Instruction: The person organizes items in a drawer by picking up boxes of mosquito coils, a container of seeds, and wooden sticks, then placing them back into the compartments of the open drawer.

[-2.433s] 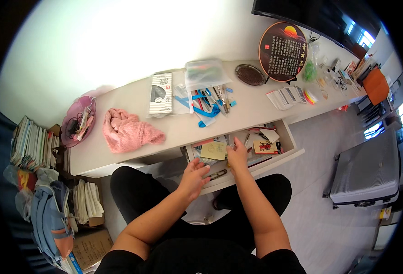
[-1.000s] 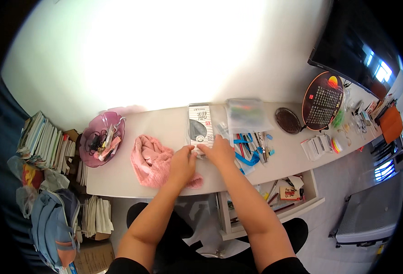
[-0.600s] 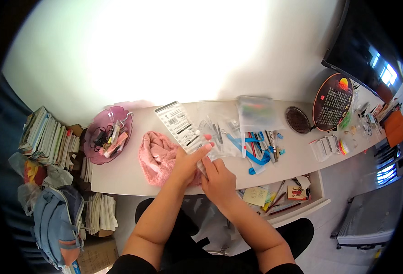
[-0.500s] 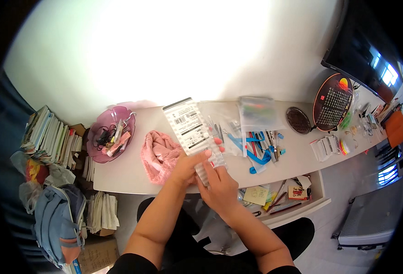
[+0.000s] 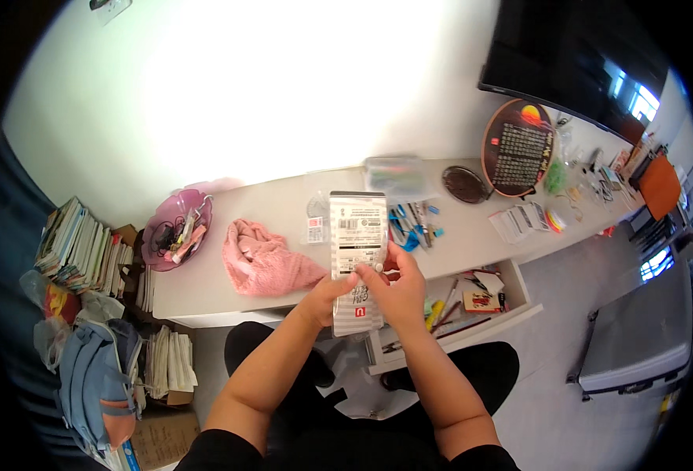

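A long flat plastic packet (image 5: 358, 228), white and grey-striped with printing and a barcode, is held upright over the desk's front edge. My left hand (image 5: 321, 301) grips its lower left side, thumb across the front. On the opposite side my right hand (image 5: 397, 289) pinches it, thumb on the printed face and fingers behind. A crumpled pink fuzzy cloth (image 5: 260, 263) lies to the left of the packet. Behind and to its right are pens and a blue strap (image 5: 409, 228), partly hidden by it. A small clear packet (image 5: 315, 229) lies just left of it.
A purple bowl (image 5: 152, 239) of cables and small items stands at the desk's left end. Below the desk an open drawer (image 5: 519, 312) holds pens and papers. A translucent pouch (image 5: 393, 177), a round fan (image 5: 511, 145) and a monitor (image 5: 566, 71) are farther back; a suitcase (image 5: 637, 345) stands right.
The packet has gone from a slant to nearly upright and moved nearer to me, its lower printed part now showing. My view has turned rightward, and the desk things appear farther left.
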A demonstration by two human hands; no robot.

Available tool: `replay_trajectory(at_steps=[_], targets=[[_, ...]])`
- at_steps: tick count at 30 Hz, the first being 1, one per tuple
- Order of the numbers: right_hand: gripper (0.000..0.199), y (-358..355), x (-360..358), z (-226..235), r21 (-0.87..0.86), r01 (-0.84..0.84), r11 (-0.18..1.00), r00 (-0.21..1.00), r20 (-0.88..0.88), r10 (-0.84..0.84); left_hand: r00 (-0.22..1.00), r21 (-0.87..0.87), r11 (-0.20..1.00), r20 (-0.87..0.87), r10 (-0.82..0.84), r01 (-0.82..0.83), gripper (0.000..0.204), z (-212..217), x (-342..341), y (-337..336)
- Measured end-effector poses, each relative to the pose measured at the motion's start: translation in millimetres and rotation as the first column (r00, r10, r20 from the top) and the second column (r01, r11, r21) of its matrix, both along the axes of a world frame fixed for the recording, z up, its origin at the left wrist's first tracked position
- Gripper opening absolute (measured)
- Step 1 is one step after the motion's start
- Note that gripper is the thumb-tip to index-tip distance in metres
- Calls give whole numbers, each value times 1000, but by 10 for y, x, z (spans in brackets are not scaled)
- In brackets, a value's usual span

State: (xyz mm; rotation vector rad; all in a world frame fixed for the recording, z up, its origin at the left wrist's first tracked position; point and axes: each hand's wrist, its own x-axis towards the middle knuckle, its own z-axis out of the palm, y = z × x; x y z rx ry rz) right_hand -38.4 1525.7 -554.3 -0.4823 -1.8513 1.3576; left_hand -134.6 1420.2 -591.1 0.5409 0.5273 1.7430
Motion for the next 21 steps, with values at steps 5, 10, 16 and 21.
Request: replay_trajectory(at_steps=[5,10,16,21], targets=[[26,388,380,-287,-205,-190,960,975,-151,161,162,99,811,-959,232,-577,31,138,270,127],[25,398,748,-239,-497,-339,799,924,-335,183,-742,771,531,-576,344,-353,34,351,376,196],[34,272,939,-247,-199,-89,976,982,-180,53,-325,623,693,-781,533,-363,27,194,489,350],[20,234,1057,-168,78,39,996,998,43,-42,874,-227,894,-399,277,-387,36,51,838,179]])
